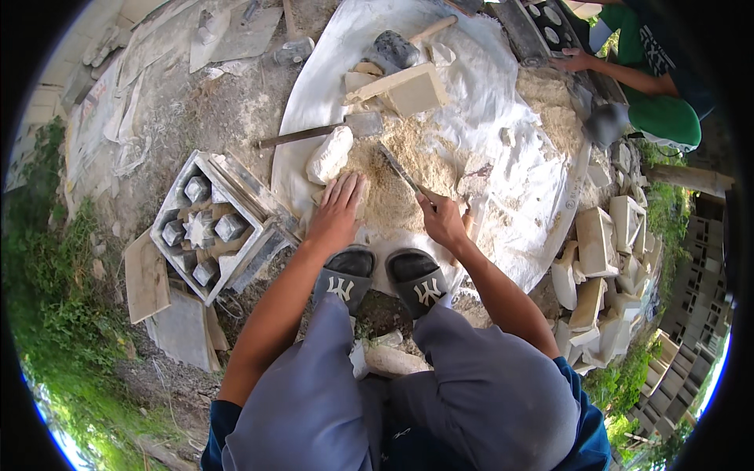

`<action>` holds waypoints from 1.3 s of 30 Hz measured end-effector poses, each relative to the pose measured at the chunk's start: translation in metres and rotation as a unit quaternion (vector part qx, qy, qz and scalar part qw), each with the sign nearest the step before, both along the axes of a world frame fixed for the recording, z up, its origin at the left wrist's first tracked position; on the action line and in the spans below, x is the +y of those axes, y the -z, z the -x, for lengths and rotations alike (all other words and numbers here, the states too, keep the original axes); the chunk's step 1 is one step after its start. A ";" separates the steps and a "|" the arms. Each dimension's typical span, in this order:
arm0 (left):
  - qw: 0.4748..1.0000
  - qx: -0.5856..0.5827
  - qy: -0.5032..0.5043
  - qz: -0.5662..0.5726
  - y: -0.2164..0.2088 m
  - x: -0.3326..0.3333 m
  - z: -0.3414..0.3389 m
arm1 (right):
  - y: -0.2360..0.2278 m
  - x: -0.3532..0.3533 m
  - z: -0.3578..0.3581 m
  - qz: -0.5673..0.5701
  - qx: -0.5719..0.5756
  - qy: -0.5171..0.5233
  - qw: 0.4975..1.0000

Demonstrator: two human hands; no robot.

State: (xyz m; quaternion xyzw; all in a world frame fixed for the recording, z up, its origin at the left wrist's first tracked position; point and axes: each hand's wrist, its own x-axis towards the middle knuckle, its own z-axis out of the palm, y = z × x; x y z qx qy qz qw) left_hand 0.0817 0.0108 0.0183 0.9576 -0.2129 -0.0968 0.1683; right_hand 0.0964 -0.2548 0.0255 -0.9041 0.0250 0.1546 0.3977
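Observation:
My left hand (338,206) lies flat, fingers spread, on a pile of pale stone dust (393,177) spread over a white sheet (487,94). My right hand (442,220) grips the handle of a long flat blade tool (399,169) whose tip points up-left into the dust. A rough white stone chunk (329,155) lies just beyond my left fingers. My feet in black slippers (385,279) rest at the sheet's near edge.
A carved square stone block with star-shaped openings (212,224) sits to the left. A hatchet (322,129), a mallet (400,45) and a cut stone block (408,90) lie farther back. Cut stone pieces (601,267) are stacked right. Another person in green (652,78) works at top right.

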 end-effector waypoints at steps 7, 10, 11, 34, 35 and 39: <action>1.000 -0.013 0.004 -0.004 -0.002 0.003 0.003 | -0.017 0.002 0.014 -0.074 -0.022 -0.017 0.997; 1.000 -0.003 0.000 0.008 -0.002 -0.004 0.001 | 0.000 0.001 0.011 -0.010 -0.009 -0.026 1.000; 1.000 0.002 -0.004 0.022 -0.003 -0.006 0.000 | 0.000 -0.004 0.010 -0.012 0.007 -0.026 1.000; 1.000 0.011 -0.004 -0.003 -0.003 0.000 0.002 | -0.005 0.005 -0.013 -0.003 -0.008 0.028 1.000; 1.000 0.011 -0.002 0.002 -0.002 -0.001 0.002 | -0.008 -0.001 -0.015 0.013 0.019 0.019 1.000; 1.000 0.003 -0.005 -0.007 -0.002 0.007 0.005 | -0.026 0.004 -0.011 -0.051 0.011 0.010 0.999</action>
